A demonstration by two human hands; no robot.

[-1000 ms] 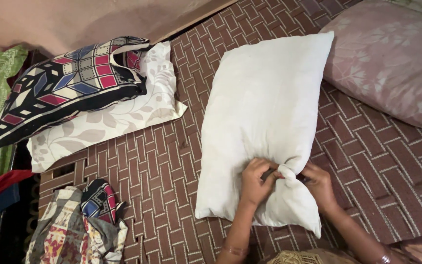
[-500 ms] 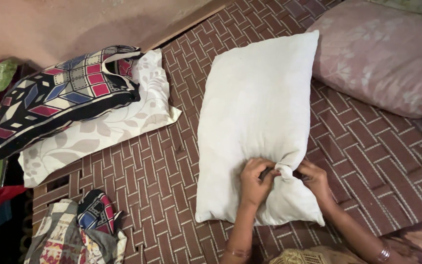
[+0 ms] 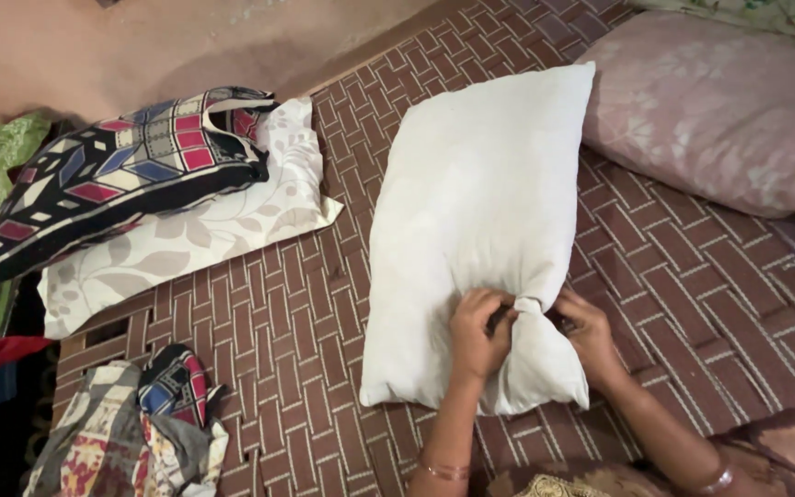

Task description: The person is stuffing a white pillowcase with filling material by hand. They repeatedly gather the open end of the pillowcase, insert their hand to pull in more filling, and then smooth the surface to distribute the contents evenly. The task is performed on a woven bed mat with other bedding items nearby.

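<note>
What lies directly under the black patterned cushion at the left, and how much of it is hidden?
The black patterned cushion lies on a cream leaf-print pillow, which rests on the woven brown bed surface. The pillow's right end and lower edge show; the part beneath the cushion is covered.

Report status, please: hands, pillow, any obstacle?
Left hand and right hand pinch gathered cloth on white pillow. Pillow flat on woven bed. Nothing blocking.

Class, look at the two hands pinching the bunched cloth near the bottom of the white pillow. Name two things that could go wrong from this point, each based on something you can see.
1. The left hand and right hand grip only a small bunched fold of the white pillow; it could slip loose, or the thin cloth might tear.
2. The pillow lies on the woven bed surface, which has open gaps; the cloth might snag there if dragged.
</note>
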